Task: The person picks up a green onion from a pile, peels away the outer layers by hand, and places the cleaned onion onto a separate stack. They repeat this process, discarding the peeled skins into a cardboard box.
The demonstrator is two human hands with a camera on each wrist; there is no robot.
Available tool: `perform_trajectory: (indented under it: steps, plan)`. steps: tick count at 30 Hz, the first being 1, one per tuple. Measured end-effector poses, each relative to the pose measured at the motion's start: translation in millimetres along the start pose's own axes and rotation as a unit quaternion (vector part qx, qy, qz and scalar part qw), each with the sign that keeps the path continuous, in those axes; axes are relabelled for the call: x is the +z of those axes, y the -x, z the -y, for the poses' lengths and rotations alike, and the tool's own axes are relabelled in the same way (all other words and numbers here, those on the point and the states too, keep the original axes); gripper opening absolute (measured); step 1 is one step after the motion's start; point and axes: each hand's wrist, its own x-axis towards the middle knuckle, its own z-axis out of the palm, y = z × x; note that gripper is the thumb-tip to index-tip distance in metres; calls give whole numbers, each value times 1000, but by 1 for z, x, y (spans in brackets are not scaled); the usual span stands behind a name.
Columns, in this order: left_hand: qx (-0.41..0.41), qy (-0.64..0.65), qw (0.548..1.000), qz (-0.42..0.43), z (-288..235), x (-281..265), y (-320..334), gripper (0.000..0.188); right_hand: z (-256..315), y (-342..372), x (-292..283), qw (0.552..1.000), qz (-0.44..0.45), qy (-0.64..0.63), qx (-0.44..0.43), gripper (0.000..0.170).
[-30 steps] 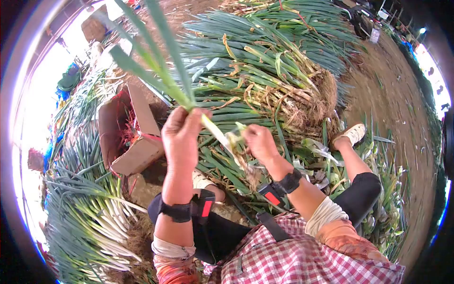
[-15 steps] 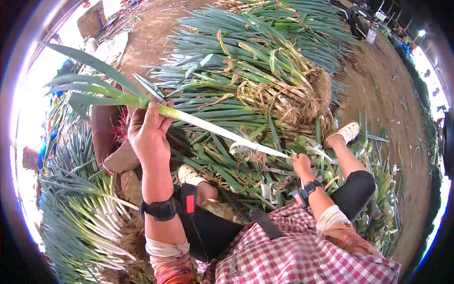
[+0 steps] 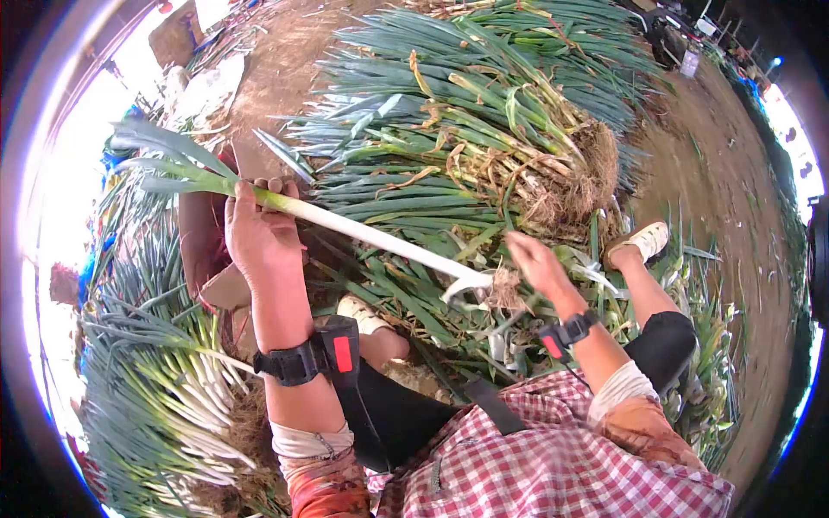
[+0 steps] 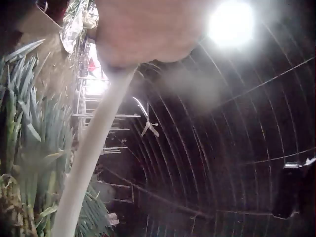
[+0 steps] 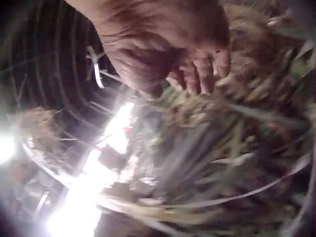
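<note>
Well, the left hand (image 3: 259,233) has its fingers curled round a green onion (image 3: 371,237) just below where the leaves fan out, the leaves reaching out past the hand on its left. From those fingers the white shaft slants down to the right hand's side, ending in a root tuft (image 3: 505,291) just short of the right fingers. The right hand (image 3: 540,266) is released, its fingers loosely extended and apart from the shaft.

Behind the left hand, and partly hidden by it, sits a cardboard box (image 3: 226,289). Below and between the two hands, the ground is littered with loose leaves (image 3: 406,298). Beyond the fingers a large heap of onions (image 3: 440,125) spreads out, with a dry, brown-rooted bundle (image 3: 535,164) on top. Nearer the body than the left fingers, out to their left, lie pale-stemmed onions (image 3: 190,388). Past the right fingers stretches bare brown earth (image 3: 691,138). Over the left fingers arches a dark, ribbed roof (image 4: 237,123) with a fan (image 4: 148,126) and a bright light (image 4: 232,23).
</note>
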Motion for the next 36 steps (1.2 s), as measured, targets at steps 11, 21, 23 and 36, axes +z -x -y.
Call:
perform_trajectory:
  steps: [11, 21, 23, 36]
  plan:
    - [65, 52, 996, 2, -25, -37, -17, 13, 79, 60, 5, 649, 389, -611, 232, 39]
    - [101, -107, 989, 12, -6, 27, 29, 14, -105, 90, 0, 978, 127, 128, 107, 27]
    - [69, -116, 982, 132, 19, 30, 41, 12, -103, 91, 18, 975, 120, 188, 20, 27]
    - [485, -401, 775, 55, -82, 32, 30, 23, -130, 100, 18, 957, 181, 6, 225, 23]
